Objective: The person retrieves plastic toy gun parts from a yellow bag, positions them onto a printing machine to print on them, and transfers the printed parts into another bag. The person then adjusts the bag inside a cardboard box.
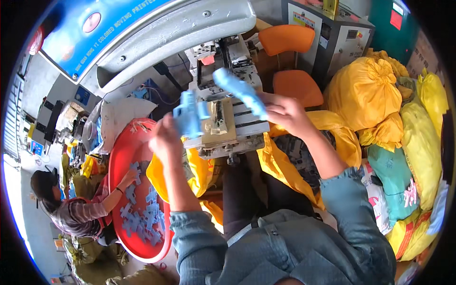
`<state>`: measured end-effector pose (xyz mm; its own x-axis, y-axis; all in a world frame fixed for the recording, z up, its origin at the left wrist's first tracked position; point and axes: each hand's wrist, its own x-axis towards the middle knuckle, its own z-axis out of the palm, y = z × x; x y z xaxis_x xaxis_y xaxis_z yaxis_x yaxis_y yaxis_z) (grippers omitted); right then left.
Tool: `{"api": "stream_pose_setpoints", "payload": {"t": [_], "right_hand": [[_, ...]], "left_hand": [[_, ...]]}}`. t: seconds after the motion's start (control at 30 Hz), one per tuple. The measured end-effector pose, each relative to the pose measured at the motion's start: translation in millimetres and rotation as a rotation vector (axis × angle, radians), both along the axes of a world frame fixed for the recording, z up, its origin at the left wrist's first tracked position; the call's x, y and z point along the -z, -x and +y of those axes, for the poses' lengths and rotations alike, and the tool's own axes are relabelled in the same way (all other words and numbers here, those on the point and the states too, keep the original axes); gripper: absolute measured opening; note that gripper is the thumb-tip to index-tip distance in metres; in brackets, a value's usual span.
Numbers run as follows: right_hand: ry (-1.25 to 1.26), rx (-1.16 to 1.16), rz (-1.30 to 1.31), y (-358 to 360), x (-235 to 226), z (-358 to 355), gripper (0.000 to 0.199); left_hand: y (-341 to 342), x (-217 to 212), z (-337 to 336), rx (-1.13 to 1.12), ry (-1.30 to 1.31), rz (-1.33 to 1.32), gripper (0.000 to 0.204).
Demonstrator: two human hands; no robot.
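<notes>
My left hand (165, 138) is closed on a light blue plastic toy pistol (188, 116), held upright at the left of the machine's fixture. In my right hand (286, 113) a second light blue plastic piece (237, 91), long and smeared by motion, slants up to the left; its exact shape is unclear. Between the two hands, a tan fixture block (219, 118) with a dark slot sits on the slotted metal bed of a pad printing machine (251, 128). Neither piece rests in the fixture. A reddish pad (207, 60) hangs behind it.
At my left, a red tub (164, 247) holds many blue toy pistols; a co-worker's hand (128, 178) reaches into it. Yellow sacks with dark pieces (299, 156) flank my legs. An orange chair (297, 88) stands beyond. Full sacks (365, 90) crowd the right. The blue machine head (114, 28) overhangs.
</notes>
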<state>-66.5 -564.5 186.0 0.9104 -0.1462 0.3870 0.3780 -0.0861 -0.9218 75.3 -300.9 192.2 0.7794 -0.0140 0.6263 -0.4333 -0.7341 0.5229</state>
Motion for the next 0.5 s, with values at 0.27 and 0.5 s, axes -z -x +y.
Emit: {"api": "stream_pose_setpoints", "payload": {"t": [0.27, 0.5], "right_hand": [[1.002, 0.032, -0.017, -64, -4, 47, 0.042], [1.084, 0.059, -0.100, -60, 2, 40, 0.036]], "left_hand": [[80, 85, 141, -0.064, 0.292, 0.055, 0.033], [191, 203, 223, -0.255, 0.213, 0.420, 0.038]]}}
